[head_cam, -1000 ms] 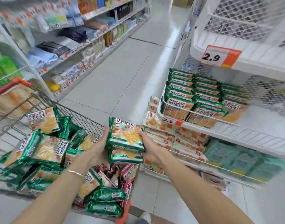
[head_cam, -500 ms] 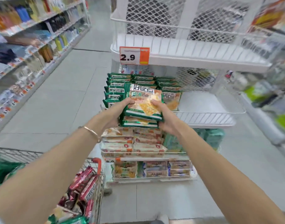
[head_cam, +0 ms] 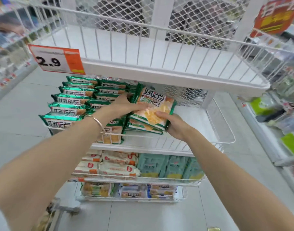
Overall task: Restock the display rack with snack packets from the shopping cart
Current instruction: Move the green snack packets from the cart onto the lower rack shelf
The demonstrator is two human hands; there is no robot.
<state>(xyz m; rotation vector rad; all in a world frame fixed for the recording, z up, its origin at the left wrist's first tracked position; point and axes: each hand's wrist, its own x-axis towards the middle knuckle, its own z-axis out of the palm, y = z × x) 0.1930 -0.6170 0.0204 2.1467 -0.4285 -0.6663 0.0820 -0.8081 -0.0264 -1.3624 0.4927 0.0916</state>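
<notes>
View: head camera, looking down at the rack.
Step in hand: judged to be setting a small stack of snack packets (head_cam: 153, 112) onto the middle shelf (head_cam: 194, 120) of the display rack (head_cam: 172, 75), since the stack hangs low over that shelf's front edge.
Right hand (head_cam: 177, 127): grip closed on the stack's near right corner, thumb on top, fingers beneath.
Left hand (head_cam: 126, 105): no closed grip; the fingers lie fairly straight across the top packet, pressing it.
Stack position: tilted with its far end raised, just right of the shelved rows (head_cam: 71, 104) that fill the shelf's left part.
Free space: bare shelf toward the right edge.
Doing it well: slide the stack back toward the mesh wall, butt it against the neighbouring row with labels matching, and draw the lower fingers out last.
Risk: slick wrappers may fan apart, and the wire front (head_cam: 159, 141) may catch the bottom packet.
</notes>
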